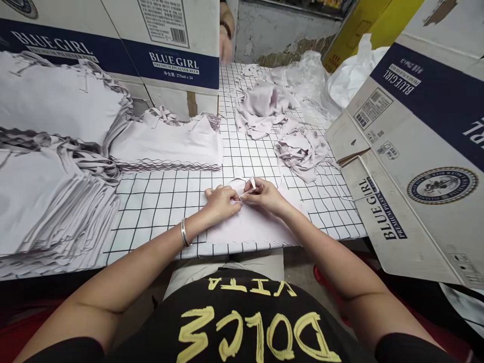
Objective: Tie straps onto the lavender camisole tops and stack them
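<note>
A pale lilac cloth bag lies flat on the grid-patterned table near its front edge. My left hand is closed, pinching the bag's top edge. My right hand is closed too, pinching a thin lilac strap at the bag's top. The two hands meet over the bag's upper end, fingertips almost touching. A silver bangle sits on my left wrist.
Tall stacks of finished lilac bags fill the left. A smaller stack sits behind. Loose crumpled bags and clear plastic lie at the back right. Cardboard beer boxes stand right and behind. Another person's hand shows at the back.
</note>
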`<state>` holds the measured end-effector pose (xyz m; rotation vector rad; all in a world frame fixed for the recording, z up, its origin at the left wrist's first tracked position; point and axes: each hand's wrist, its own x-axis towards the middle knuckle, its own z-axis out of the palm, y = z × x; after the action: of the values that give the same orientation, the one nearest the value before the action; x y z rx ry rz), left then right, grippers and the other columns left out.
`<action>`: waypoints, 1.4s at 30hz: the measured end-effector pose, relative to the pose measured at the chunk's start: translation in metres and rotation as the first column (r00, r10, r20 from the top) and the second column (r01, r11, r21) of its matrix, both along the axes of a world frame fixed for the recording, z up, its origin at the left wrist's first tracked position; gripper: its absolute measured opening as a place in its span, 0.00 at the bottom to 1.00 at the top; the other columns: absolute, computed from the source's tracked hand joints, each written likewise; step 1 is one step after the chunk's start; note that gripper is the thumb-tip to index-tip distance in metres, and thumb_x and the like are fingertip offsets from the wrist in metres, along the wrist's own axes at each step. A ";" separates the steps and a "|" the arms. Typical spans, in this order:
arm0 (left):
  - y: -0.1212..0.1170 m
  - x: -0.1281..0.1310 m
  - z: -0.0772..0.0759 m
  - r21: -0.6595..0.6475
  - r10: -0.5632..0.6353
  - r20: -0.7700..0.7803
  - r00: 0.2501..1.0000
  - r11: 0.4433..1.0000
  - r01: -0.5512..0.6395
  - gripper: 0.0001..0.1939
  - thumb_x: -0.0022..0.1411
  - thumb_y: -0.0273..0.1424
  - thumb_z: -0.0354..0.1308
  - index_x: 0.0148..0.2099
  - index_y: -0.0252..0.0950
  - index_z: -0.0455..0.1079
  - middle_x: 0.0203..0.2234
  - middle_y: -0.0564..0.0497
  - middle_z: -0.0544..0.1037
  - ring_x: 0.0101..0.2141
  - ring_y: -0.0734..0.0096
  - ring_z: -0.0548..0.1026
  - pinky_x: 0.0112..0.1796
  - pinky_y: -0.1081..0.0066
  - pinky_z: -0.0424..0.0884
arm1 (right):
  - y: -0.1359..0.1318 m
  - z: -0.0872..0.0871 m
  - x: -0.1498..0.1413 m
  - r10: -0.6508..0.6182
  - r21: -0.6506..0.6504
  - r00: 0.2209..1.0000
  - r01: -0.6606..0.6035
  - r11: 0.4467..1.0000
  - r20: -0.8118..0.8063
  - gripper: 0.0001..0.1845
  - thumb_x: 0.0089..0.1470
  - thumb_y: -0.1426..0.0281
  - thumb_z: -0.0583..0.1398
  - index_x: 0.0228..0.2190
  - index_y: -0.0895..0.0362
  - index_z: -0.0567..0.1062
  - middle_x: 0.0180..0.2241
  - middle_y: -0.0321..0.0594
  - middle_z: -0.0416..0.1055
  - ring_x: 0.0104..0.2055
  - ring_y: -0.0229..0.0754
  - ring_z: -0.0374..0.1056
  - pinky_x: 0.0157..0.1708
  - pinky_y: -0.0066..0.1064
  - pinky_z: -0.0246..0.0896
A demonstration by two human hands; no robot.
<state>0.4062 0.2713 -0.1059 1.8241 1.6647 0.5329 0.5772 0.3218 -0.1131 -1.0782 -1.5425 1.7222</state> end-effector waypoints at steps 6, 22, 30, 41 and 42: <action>0.000 0.001 -0.003 0.017 0.026 0.015 1.000 1.000 -0.026 0.06 0.53 0.32 0.56 0.27 0.37 0.71 0.32 0.52 0.78 0.41 0.60 0.69 0.44 0.57 0.52 | -0.003 0.001 -0.002 0.013 0.038 1.000 -0.013 0.999 0.001 0.19 0.38 0.67 0.70 0.28 0.57 0.66 0.24 0.30 0.66 0.26 0.34 0.64 0.29 0.28 0.59; -0.002 0.001 -0.005 0.032 0.049 0.055 0.997 0.998 -0.051 0.04 0.51 0.29 0.57 0.25 0.37 0.69 0.32 0.53 0.78 0.41 0.61 0.70 0.44 0.57 0.52 | -0.005 0.003 0.001 0.028 0.196 0.977 -0.071 0.978 0.213 0.14 0.40 0.69 0.67 0.27 0.56 0.66 0.25 0.31 0.66 0.26 0.34 0.62 0.27 0.27 0.57; -0.001 -0.002 -0.010 0.041 0.029 0.013 1.000 0.999 -0.029 0.06 0.54 0.34 0.59 0.30 0.38 0.72 0.34 0.52 0.78 0.42 0.60 0.68 0.44 0.58 0.51 | 0.000 0.005 0.005 0.025 0.155 0.985 -0.052 0.987 0.173 0.16 0.39 0.68 0.68 0.27 0.56 0.66 0.25 0.31 0.66 0.26 0.33 0.62 0.27 0.27 0.58; -0.004 0.001 -0.014 0.098 -0.003 0.010 1.000 0.995 0.002 0.07 0.56 0.33 0.56 0.29 0.37 0.72 0.31 0.52 0.77 0.40 0.61 0.68 0.42 0.59 0.50 | -0.009 0.005 0.001 -0.033 0.032 0.999 0.032 0.999 0.022 0.21 0.38 0.64 0.71 0.27 0.55 0.65 0.24 0.30 0.66 0.25 0.35 0.64 0.28 0.29 0.62; -0.004 0.001 -0.014 0.097 0.003 0.012 1.000 0.995 -0.004 0.06 0.56 0.33 0.56 0.29 0.37 0.71 0.31 0.52 0.77 0.40 0.61 0.68 0.43 0.59 0.50 | -0.010 0.005 0.000 -0.029 0.024 0.999 0.029 0.999 0.024 0.21 0.38 0.64 0.71 0.27 0.55 0.65 0.24 0.31 0.66 0.26 0.35 0.65 0.29 0.30 0.63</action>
<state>0.4072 0.2674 -0.1196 1.8835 1.6600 0.6354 0.5773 0.3118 -0.1083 -1.1077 -1.5507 1.6730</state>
